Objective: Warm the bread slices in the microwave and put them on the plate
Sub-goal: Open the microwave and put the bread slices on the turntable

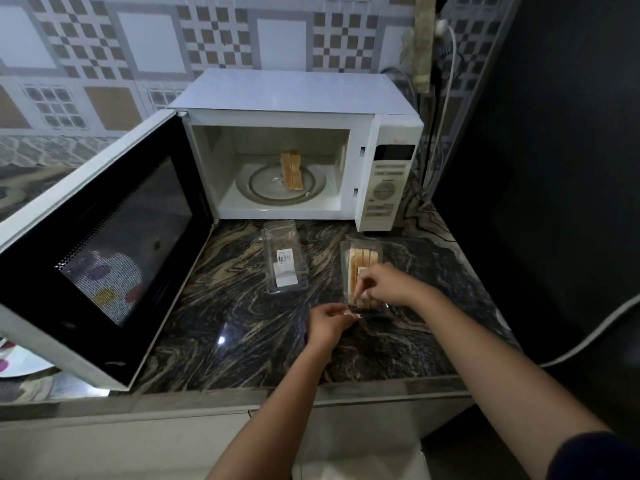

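My left hand pinches the near corner of the tray, fingers clamped on the plastic so it won't slide. My right hand is curled down into it, fingertips closed on one of the packed slices to lift it out.

Both work on the counter, just in front of the one microwave. Its door hangs wide open to my left, I think to keep the way in free while I load.

One plate, white with coloured spots, waits beyond that door, partly seen through the glass; it holds no bread that I can see.

There are two clear plastic pieces: the lid, set aside between tray and microwave, and the tray itself.

Two slices, as best I can count, stand on edge together on the turntable. The packed ones look like three or four; I cannot tell exactly.
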Demonstrator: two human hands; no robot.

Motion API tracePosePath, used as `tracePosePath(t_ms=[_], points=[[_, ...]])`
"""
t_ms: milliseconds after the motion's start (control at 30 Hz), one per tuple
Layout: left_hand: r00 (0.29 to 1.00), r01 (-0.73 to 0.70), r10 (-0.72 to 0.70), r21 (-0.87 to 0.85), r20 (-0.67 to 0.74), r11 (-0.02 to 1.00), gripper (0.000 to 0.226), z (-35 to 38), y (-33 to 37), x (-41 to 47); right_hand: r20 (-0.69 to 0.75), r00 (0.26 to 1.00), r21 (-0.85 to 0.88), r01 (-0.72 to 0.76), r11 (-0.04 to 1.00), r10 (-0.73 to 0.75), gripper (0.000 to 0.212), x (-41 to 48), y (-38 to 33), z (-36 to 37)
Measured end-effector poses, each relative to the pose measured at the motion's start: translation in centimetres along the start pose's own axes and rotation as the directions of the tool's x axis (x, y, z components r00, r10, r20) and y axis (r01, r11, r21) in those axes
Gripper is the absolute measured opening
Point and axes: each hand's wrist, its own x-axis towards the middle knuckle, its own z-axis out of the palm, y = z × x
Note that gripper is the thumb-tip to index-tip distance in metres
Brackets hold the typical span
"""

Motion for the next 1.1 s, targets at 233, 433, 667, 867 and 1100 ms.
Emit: tracePosePath(t_ms=[233,433,667,867,1100], points=[[1.0,0.021,-0.021,0.033,-0.009,0.999,0.017,0.3,0.3,0.3,-0.438,0.897,-0.077,0.036,0.996,-0.066,0.017,-0.5,-0.5,-2.6],[0.997,0.074,-0.078,0.133,0.021,0.988,0.014,0.3,0.9,0.8,-0.768,0.623,-0.158,0.039,0.987,-0.148,0.004,-0.4,-0.8,-2.5],[0.978,0.199,-0.198,-0.009,0.066,0.98,0.017,0.8,2.3,1.9,-0.821,0.565,-0.096,0.01,0.995,-0.085,0.013,0.5,-0.5,-0.8],[0.962,0.258,-0.242,-0.127,0.126,0.958,0.016,0.7,2.7,1.5,-0.485,0.792,0.168,-0.333,0.928,0.372,0.067,4.1,0.4,1.2],[0.969,0.23,-0.203,-0.212,0.142,0.95,0.019,0.6,2.8,0.7,-0.368,0.824,0.227,-0.37,0.901,0.431,0.07,5.9,0.2,2.6]])
